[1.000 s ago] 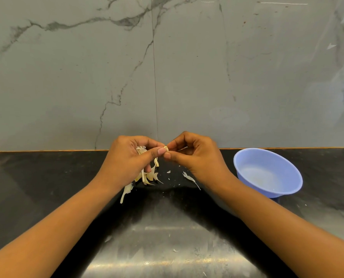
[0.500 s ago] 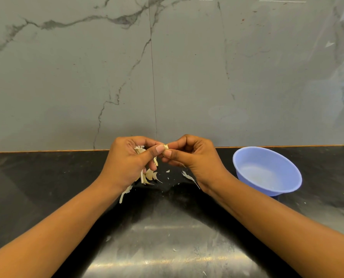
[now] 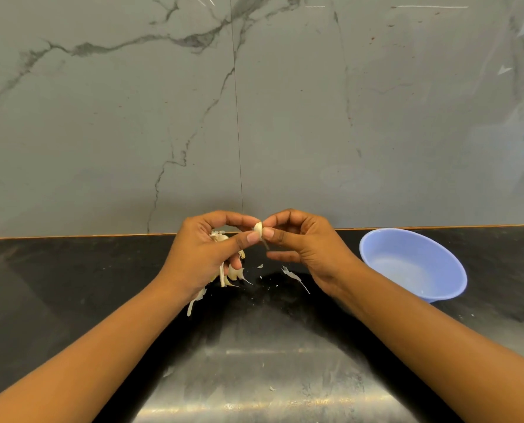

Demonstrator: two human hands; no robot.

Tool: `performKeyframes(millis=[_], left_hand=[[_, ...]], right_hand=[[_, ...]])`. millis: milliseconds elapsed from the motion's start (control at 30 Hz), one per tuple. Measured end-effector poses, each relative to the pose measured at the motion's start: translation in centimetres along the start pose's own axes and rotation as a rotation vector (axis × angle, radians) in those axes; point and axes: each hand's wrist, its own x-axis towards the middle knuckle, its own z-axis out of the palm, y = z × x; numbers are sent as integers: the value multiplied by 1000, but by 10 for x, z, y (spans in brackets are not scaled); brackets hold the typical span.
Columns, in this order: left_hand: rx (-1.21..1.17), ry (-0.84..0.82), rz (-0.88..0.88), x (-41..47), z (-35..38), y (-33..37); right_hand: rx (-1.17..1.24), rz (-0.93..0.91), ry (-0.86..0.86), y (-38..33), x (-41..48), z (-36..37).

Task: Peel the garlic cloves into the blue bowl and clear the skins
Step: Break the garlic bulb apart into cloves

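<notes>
Together, both hands' fingertips [image 3: 253, 236] around garlic clove [image 3: 258, 228].

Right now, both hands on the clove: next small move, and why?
Probably pull the last skin off. The garlic clove is pinched between the left hand and right hand, a strip of skin dangles beneath it, and the blue bowl looks empty.
</notes>
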Motion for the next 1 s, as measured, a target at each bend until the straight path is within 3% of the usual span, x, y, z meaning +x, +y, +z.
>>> performKeyframes(millis=[100, 400, 800, 1000], left_hand=[[78, 62, 64, -1, 0, 1], [298, 96, 208, -5, -2, -2], [504, 49, 396, -3, -2, -4], [401, 57, 330, -4, -1, -5]], right_hand=[[-86, -21, 11, -2, 0, -1], [-39, -3, -40, -8, -2, 1], [-471, -99, -11, -13, 2, 0], [-393, -81, 11, -12, 1, 4]])
